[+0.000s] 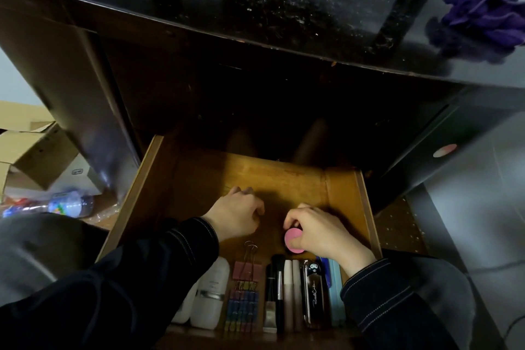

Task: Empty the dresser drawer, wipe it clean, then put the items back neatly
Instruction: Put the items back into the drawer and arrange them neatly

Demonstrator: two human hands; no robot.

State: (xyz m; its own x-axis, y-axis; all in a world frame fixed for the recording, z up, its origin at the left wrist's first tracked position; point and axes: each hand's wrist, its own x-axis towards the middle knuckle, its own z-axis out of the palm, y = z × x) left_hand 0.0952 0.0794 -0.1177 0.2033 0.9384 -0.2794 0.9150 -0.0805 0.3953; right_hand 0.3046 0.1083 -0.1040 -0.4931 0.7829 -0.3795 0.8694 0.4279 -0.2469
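Note:
The wooden dresser drawer (199,179) is pulled out below me. Along its near edge lie white bottles (211,293), pink and coloured binder clips (245,290), makeup brushes and tubes (284,293), a black glossy case (314,293) and pale blue items (336,293), all in a row. My right hand (321,231) grips a small round pink-lidded jar (293,240) just beyond that row. My left hand (237,214) rests on the drawer floor with its fingers curled, holding nothing that I can see.
A purple cloth (480,20) lies crumpled on the dark glossy dresser top (255,8) at the right. Cardboard boxes (31,150) and a plastic bottle (68,203) sit on the floor to the left. The drawer's far half shows bare wood.

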